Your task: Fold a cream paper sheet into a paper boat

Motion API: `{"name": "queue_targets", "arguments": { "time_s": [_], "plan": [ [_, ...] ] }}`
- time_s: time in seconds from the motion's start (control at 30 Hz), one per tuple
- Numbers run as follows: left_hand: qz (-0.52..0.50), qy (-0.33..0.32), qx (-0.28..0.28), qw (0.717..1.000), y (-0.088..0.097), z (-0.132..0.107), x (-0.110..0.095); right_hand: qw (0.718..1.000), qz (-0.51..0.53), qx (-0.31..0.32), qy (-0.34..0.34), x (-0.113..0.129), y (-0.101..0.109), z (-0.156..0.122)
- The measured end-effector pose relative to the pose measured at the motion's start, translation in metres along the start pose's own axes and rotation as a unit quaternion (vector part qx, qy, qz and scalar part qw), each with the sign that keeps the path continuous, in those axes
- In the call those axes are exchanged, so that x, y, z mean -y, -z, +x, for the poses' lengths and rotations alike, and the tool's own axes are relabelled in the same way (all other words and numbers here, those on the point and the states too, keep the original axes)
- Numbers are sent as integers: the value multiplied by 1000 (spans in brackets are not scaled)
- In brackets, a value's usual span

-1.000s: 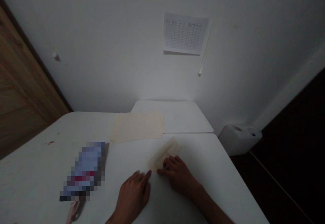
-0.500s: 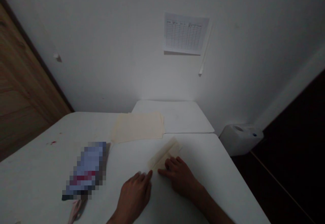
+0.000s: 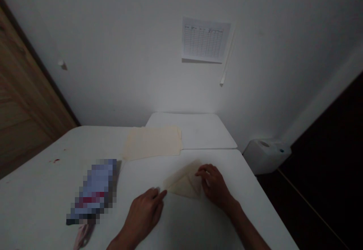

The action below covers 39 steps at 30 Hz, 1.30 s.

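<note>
A folded cream paper [image 3: 184,184] lies on the white table [image 3: 181,219] between my hands. My left hand [image 3: 143,214] rests flat, its fingertips pressing the paper's left corner. My right hand [image 3: 215,185] sits at the paper's right side, fingers curled over its upper right edge. The paper now shows a triangular flap spread toward me.
A stack of cream sheets [image 3: 153,142] lies farther back on the table. A blurred-out object [image 3: 93,191] sits at the left, with a pinkish item [image 3: 82,236] below it. A second white table [image 3: 193,129] abuts the wall. A white container [image 3: 266,153] stands on the floor right.
My right hand has moved right and away along the paper, and the narrow folded strip has opened into a wider triangular shape. My left hand stays at the left corner.
</note>
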<state>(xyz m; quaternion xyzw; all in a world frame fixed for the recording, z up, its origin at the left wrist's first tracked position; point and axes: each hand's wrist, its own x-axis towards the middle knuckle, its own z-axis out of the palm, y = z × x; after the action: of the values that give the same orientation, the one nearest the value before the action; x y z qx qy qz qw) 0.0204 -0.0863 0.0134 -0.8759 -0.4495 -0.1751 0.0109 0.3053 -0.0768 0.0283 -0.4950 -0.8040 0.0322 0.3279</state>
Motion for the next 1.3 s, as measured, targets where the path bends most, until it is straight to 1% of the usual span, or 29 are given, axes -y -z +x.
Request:
{"name": "queue_targets", "arguments": {
  "time_s": [0.03, 0.1, 0.17, 0.2, 0.27, 0.3, 0.4, 0.47, 0.5, 0.53, 0.63, 0.7, 0.77, 0.83, 0.87, 0.93, 1.0, 1.13, 1.3],
  "plan": [
    [-6, -14, -4, 1000, 2, 1, 6, 1000, 3, 5, -2, -5, 4, 1],
    [-8, -24, -17, 1000, 3, 3, 16, 999, 0, 46, 5, -12, 10, 1],
    [-22, -33, -40, 998, 4, 5, 20, 995, -17, 94, 14, -13, 10, -1],
    [-35, -37, -55, 997, 4, 6, 19, 993, -28, 112, 16, -12, 9, -2],
    [-68, -51, -85, 993, 4, 10, 10, 990, -48, 129, 12, -9, 6, -4],
    [-83, -55, -88, 991, 3, 13, 3, 990, -55, 132, 8, -6, 5, -4],
    [-118, -67, -66, 989, 0, 26, -23, 989, -59, 136, -3, 1, 5, -4],
    [-130, -74, -67, 986, -4, 37, -37, 989, -55, 135, -6, 4, 6, -3],
    [-129, -77, -76, 986, -7, 43, -42, 990, -51, 134, -6, 5, 7, -3],
    [-126, -73, -72, 987, -10, 48, -45, 990, -45, 133, -6, 4, 7, -3],
    [-122, -59, -27, 990, -17, 60, -47, 994, -10, 108, -17, -4, 6, -6],
    [-123, -55, -7, 991, -18, 64, -47, 997, 26, 57, -36, -16, 4, -8],
    [-126, -53, -1, 991, -18, 63, -46, 996, 61, -8, -61, -28, 2, -10],
    [-129, -48, -2, 990, -17, 62, -47, 993, 74, -41, -81, -38, 1, -10],
    [-130, -47, -2, 990, -17, 61, -48, 991, 81, -47, -92, -40, 0, -9],
    [-129, -45, -3, 991, -18, 60, -49, 989, 92, -39, -113, -42, -2, -7],
    [-124, -44, -4, 991, -19, 60, -50, 987, 99, -17, -124, -40, -5, -5],
    [-103, -33, -3, 994, -21, 58, -49, 987, 102, 10, -126, -34, -9, 2],
    [-77, -14, -7, 997, -22, 54, -44, 985, 106, 27, -133, -31, -16, 11]
  ]
}}
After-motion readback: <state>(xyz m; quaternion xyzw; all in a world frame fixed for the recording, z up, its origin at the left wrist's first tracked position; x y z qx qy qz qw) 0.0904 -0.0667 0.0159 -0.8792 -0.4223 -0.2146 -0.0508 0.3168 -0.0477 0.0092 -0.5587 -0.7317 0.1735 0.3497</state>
